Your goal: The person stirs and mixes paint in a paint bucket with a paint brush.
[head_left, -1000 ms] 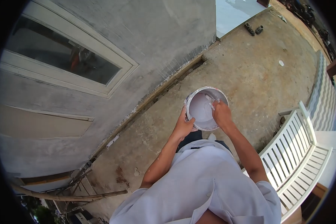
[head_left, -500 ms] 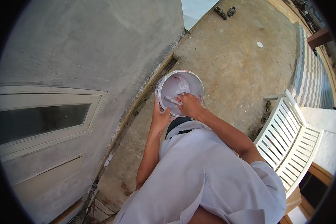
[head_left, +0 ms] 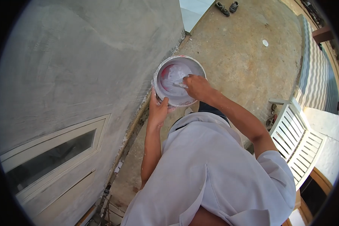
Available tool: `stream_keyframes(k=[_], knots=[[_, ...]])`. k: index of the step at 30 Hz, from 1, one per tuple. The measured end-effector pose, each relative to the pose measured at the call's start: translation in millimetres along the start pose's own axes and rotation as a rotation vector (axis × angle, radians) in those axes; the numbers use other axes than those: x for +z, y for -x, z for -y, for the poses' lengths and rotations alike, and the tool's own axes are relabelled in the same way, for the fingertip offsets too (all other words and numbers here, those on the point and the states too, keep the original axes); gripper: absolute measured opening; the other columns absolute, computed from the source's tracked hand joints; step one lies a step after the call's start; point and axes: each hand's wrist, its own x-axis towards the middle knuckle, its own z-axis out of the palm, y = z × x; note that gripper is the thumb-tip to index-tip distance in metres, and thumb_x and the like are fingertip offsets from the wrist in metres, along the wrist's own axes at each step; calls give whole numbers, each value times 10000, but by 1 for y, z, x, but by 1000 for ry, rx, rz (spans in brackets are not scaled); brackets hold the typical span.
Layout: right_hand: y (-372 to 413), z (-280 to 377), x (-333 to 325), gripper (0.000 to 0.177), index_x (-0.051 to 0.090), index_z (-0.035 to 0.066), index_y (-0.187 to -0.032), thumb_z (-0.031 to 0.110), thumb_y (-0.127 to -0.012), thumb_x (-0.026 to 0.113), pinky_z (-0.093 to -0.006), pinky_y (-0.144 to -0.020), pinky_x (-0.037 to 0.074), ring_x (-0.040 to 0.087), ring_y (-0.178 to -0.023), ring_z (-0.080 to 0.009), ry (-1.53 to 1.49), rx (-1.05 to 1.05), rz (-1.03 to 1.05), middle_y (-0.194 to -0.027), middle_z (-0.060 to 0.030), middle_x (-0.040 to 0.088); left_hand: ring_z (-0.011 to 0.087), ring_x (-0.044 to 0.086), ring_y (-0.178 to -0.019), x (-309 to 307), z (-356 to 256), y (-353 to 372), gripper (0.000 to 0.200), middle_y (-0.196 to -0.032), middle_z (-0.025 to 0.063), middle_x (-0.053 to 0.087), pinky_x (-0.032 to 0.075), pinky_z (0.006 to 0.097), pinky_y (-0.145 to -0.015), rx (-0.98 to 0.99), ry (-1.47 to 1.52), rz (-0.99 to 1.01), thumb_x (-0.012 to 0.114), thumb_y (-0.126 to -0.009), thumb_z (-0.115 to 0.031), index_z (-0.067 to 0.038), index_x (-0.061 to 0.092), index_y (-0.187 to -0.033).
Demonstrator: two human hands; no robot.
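Note:
A pale bucket (head_left: 195,67) with a smeared rim is held up in front of my body, its mouth facing me. Inside lies a light greyish-lilac paste (head_left: 173,73), with reddish marks on the inner wall. My left hand (head_left: 159,108) grips the bucket from its lower left, thumb over the rim and fingers round the outside. Reaching into the mouth, my right hand (head_left: 197,87) is closed round a paste-coated tool (head_left: 179,86). The tool's far end is in or against the paste, and its exact kind cannot be made out.
A grey plastered wall (head_left: 82,56) with a framed window (head_left: 52,148) rises close on my left. Right of me stands a white slatted bench (head_left: 296,132). Shoes (head_left: 228,7) and a small white disc (head_left: 265,43) lie on the concrete floor (head_left: 237,60).
The bucket has moved up and slightly left in view and tips more toward me. My right hand has shifted up and right with the tool, showing more of the paste.

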Motion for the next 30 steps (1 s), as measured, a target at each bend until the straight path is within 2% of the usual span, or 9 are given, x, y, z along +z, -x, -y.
stream_keyframes(k=[6,9,12,15,18,24,26,28,30], knots=[[-87,-47,-58,199,642,-13,-937,98,-773,622,-435,-736,525,642,-822,-375,56,-18,-127,-961,-227,627,265,589,-1070,37,-46,-59,661,-1338,133,438,596,396,-772,23,-59,-94,397,-915,32,-172,122,-1480],[-123,-51,-84,219,640,-19,-948,105,-767,629,-428,-746,528,642,-834,-376,-11,-118,-116,-974,-235,625,241,592,-1050,53,-67,-88,707,-1345,137,433,591,378,-766,68,-1,-129,412,-899,52,-160,87,-1490],[-146,-52,-91,257,631,-23,-979,108,-758,634,-425,-775,524,636,-875,-377,-103,-253,-36,-985,-241,623,258,599,-1047,67,-90,-112,669,-1327,138,446,600,371,-742,85,-9,-165,401,-911,39,-169,118,-1480],[-158,-59,-74,193,639,-18,-926,116,-795,589,-421,-746,528,637,-846,-369,-176,-408,66,-933,-223,617,266,604,-1038,71,-101,-129,673,-1329,146,442,602,370,-735,32,39,-217,399,-913,37,-169,102,-1480],[-168,-62,-82,194,639,-13,-923,127,-799,587,-427,-767,522,631,-878,-370,-139,-356,145,-958,-224,612,280,607,-1033,68,-103,-137,676,-1332,158,437,603,373,-731,5,55,-270,396,-916,39,-179,91,-1479],[-211,-75,-110,180,652,8,-909,145,-808,593,-427,-728,529,645,-820,-363,-66,-217,14,-907,-213,628,312,599,-1044,54,-103,-147,694,-1344,159,420,602,402,-744,38,39,-271,379,-914,62,-202,78,-1481],[-225,-74,-108,181,660,21,-893,159,-775,644,-437,-713,524,643,-796,-372,-70,-204,-54,-880,-208,638,317,592,-1052,50,-105,-150,701,-1349,156,413,599,417,-761,29,65,-234,389,-913,58,-200,71,-1482],[-236,-71,-102,200,658,20,-897,177,-774,654,-446,-713,523,643,-790,-374,-54,-249,-67,-867,-220,634,306,585,-1060,48,-101,-154,706,-1343,150,416,597,424,-772,55,79,-252,409,-909,51,-195,76,-1481],[-238,-58,-104,207,662,31,-894,207,-785,653,-458,-713,520,645,-793,-372,-38,-291,-14,-863,-221,640,240,592,-1006,47,-106,-155,710,-1289,129,466,604,397,-732,96,110,-294,476,-885,43,-166,136,-1471]])
